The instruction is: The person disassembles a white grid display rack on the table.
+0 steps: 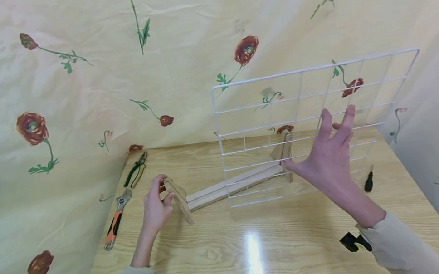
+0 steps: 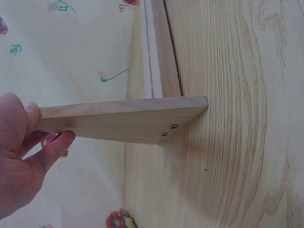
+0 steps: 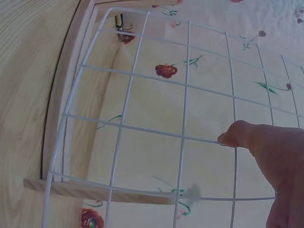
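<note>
My left hand [image 1: 156,206] pinches the upper edge of a wooden end piece [image 1: 178,201] between thumb and fingers. Two screw heads [image 2: 173,126] show low on that piece's outer face in the left wrist view. A grooved wooden bar [image 1: 230,190] joins it to a second end piece [image 1: 283,143] on the right. With fingers spread, my right hand [image 1: 331,160] holds a white wire grid [image 1: 302,71], tilted up above the wooden frame. In the right wrist view the thumb [image 3: 237,134] lies on a wire crossing, and the other fingers are out of sight.
Pliers [image 1: 136,170] and an adjustable wrench [image 1: 115,220] with orange and black handles lie along the table's left side. A small black-handled screwdriver [image 1: 369,181] lies at the right. Flowered cloth [image 1: 186,68] rises behind the table's back edge.
</note>
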### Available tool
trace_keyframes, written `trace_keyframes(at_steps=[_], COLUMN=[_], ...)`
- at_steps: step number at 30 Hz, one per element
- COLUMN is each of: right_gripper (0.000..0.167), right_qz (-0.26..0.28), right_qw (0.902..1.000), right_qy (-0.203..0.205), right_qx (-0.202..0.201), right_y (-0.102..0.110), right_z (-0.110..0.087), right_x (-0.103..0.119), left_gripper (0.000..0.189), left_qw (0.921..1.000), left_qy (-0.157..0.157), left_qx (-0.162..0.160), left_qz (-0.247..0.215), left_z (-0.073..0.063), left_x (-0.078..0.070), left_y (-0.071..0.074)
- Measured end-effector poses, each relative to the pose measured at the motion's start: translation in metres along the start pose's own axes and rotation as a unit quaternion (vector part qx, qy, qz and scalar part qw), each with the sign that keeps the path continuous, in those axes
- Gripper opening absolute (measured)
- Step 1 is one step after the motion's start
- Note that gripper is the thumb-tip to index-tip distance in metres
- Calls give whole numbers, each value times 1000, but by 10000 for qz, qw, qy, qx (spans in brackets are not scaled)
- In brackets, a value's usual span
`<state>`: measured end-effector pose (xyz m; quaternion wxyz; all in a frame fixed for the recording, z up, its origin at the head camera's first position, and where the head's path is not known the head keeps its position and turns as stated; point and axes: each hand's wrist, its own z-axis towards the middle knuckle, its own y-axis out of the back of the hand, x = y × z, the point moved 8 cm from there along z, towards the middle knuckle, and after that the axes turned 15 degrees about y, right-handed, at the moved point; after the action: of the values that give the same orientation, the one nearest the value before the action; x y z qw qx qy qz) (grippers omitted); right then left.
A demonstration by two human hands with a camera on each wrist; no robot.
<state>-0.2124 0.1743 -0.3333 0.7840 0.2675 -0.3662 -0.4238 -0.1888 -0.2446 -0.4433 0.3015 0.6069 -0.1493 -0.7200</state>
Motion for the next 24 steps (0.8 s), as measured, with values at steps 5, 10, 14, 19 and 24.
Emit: trace_keyframes(at_steps=[5,10,14,19,24], right_gripper=[135,135,135,134,135], right_qz=[-33,-70,-166,-318,-388], right_qw=[10000,9999,9999,9995,9992], right_qy=[-27,-67,-10,-12,-43], right_qx=[-10,74,27,-8,-87], right_y=[4,5,7,10,11], right_z=[-10,-20,-24,-27,-30], right_x=[-11,-20,-25,-30,-33], left_gripper=[58,59,59,59,60], left_qw=[9997,9989,9987,9989,9984], left_qy=[36,-62,-127,-163,-265], left_qx=[118,160,138,44,15], left_qz=[-189,-435,-475,-433,-496], left_z=[1,1,0,-4,-8], left_x=[2,2,3,4,4], left_y=[-2,-2,-2,-1,1])
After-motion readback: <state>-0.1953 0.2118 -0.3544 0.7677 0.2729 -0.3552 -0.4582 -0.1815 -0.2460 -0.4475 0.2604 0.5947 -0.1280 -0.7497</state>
